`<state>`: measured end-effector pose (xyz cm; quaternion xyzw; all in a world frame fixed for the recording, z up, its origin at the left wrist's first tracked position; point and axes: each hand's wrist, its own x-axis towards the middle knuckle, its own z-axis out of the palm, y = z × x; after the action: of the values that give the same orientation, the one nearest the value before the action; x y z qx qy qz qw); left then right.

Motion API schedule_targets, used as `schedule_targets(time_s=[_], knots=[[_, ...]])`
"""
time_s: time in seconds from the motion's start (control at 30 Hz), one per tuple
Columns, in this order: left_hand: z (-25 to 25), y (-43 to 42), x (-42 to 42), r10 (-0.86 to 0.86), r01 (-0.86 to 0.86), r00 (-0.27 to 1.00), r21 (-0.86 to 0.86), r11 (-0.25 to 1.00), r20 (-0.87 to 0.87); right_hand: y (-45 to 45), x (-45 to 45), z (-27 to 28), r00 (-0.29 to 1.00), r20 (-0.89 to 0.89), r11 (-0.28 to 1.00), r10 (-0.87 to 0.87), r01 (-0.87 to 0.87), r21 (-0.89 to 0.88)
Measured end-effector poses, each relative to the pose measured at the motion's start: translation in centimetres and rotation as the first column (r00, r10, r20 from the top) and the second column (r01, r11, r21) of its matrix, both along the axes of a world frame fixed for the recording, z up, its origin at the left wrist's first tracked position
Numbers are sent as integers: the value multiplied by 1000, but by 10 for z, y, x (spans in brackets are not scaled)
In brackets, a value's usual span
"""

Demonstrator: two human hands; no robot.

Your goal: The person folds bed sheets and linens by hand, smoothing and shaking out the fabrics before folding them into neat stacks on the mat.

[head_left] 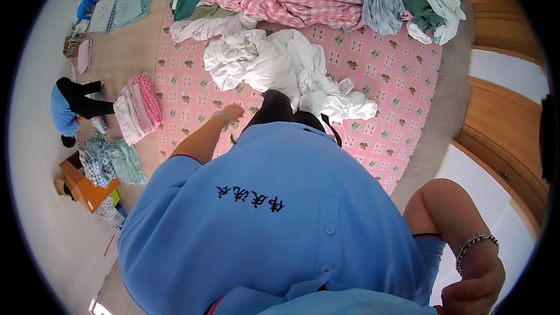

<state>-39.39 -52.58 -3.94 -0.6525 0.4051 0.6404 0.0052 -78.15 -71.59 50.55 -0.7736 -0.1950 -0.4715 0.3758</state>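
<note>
My left hand (234,112), with a band at the wrist, hangs beside my dark trousers (274,108). Its fingers look loosely apart, with nothing visible in them. Closest to it is a heap of white cloth (262,61) on the pink patterned floor sheet (391,122), just in front of my legs. Raised near the lower right edge, my right hand (475,286) has its fingers curled closed, and a chain bracelet circles the wrist. The picture's edge cuts off part of that hand, so anything inside it is hidden.
Pink checked, green and white fabrics (315,3) pile up ahead. Left of the sheet lie folded pink cloths (137,108) and green checked cloths (119,160). Another person (73,105) bends over by the left wall. Wooden furniture (496,122) lines the right.
</note>
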Motion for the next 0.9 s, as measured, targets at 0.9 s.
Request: schedule_targets(time_s=[0.9], knots=[[58,-94,53,728,-763,645,235,602,232,-209,125,6,961,-200,977,193,-207,-53]])
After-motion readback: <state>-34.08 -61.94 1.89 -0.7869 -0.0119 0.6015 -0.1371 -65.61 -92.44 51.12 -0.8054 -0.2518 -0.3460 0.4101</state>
